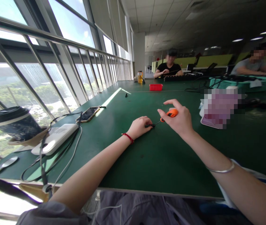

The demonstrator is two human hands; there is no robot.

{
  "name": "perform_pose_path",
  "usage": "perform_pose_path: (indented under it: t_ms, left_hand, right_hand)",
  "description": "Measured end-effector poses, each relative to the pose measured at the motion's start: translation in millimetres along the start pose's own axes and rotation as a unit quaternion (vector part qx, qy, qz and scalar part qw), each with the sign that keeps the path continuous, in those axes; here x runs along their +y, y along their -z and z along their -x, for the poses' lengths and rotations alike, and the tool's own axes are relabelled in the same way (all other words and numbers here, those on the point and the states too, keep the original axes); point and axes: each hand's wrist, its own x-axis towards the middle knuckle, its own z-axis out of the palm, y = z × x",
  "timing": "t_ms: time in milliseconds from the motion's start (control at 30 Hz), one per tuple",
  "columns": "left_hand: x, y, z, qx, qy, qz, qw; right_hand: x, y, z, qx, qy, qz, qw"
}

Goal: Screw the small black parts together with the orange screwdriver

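My left hand rests on the green table, fingers curled around a small black part that it pins to the surface. My right hand grips a screwdriver with an orange handle; its thin shaft slants down to the black part. The index finger and thumb of the right hand stick out above the handle. A red string circles my left wrist, a silver bangle my right forearm.
At the left lie a phone, a white power bank with cables, a paper cup and a spoon. A red tray and a jar stand farther back. Two people sit at the far end. A railing and windows run along the left.
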Motion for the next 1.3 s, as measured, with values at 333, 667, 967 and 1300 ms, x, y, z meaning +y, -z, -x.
perform_pose_path:
  t_ms: [333, 667, 967, 1300]
  left_hand:
    - [-1.0, -0.8, -0.2, -0.002, 0.003, 0.0, 1.0]
    - [-0.6, -0.9, -0.3, -0.001, 0.004, 0.001, 1.0]
    - [-1.5, -2.0, -0.4, 0.001, 0.0, 0.002, 1.0]
    - [-0.9, -1.7, -0.4, 0.002, 0.002, 0.005, 1.0]
  right_hand:
    - [1.2, -1.7, -1.5, 0.022, 0.033, -0.016, 0.999]
    - [1.9, -2.6, -0.3, -0.011, 0.011, -0.057, 0.998]
    - [1.1, -2.6, -0.3, -0.01, -0.013, -0.031, 0.999]
    - [3.4, -4.2, -0.7, 0.016, 0.059, -0.054, 0.997]
